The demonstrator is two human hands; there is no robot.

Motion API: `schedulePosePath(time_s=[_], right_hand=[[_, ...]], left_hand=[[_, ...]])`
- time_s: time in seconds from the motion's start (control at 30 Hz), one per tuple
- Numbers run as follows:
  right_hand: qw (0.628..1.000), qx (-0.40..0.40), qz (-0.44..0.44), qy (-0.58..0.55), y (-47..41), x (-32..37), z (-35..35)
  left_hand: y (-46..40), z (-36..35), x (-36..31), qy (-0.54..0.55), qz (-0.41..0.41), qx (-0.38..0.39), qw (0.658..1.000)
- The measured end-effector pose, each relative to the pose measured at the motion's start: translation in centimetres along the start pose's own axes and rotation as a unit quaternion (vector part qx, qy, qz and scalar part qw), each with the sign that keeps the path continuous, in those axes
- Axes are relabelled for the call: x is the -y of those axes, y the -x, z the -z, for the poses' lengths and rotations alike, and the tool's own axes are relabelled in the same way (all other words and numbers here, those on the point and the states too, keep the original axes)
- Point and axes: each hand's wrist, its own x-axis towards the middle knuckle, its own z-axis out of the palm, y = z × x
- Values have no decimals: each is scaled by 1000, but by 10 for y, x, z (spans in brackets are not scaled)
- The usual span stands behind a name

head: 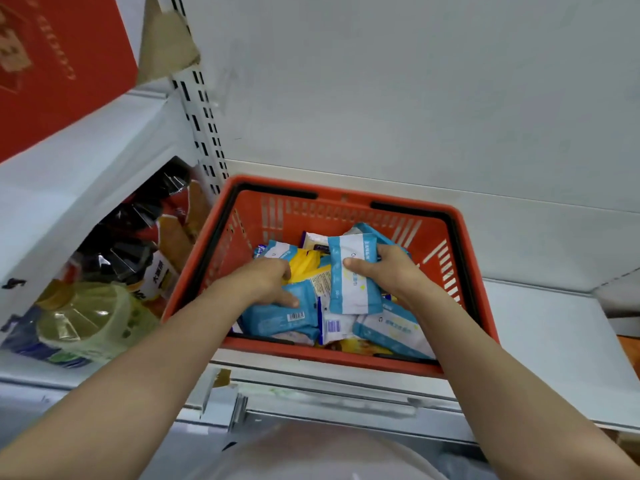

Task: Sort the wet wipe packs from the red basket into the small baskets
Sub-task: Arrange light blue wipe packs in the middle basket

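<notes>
a red basket sits on a pale grey shelf, its near rim at the shelf's front edge and its far rim close to the back wall. both of the person's bare arms reach down into it from the front.

the right hand grips a blue-and-white wipe pack, thumb lying across the pack's front face and the fingers curled round its right edge; the pack stands nearly upright, lifted above the heap, toward the basket's right half. the left hand is down among the packs near the basket's left wall, fingers curled round the top of a blue pack that lies flat with a barcode showing, thumb laid along its upper face.

the rest of the wipe packs fill the basket floor in a loose pile: a yellow pack between the two hands, more blue-and-white ones at the near right corner and at the far side behind the right hand.

off the shelf's left end, in the next bay, lies a clear plastic bottle with dark packets piled behind it. a red box stands on the shelf above them.
</notes>
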Motion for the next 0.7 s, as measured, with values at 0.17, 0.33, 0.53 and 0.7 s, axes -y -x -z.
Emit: schedulePosePath(time_s=[0.17, 0.33, 0.53, 0.7], right_hand=[[995, 44, -1, -87, 14, 1, 7], [984, -22, 22, -175, 33, 12, 1], [976, -111, 109, -152, 55, 34, -28], [968, -137, 104, -183, 68, 41, -45]], left_hand=[[0, 4, 2, 84, 4, -67, 994], [15, 16, -19, 426, -30, -206, 881], [24, 12, -46, 545, -74, -236, 801], [26, 7, -52, 548, -115, -192, 806]])
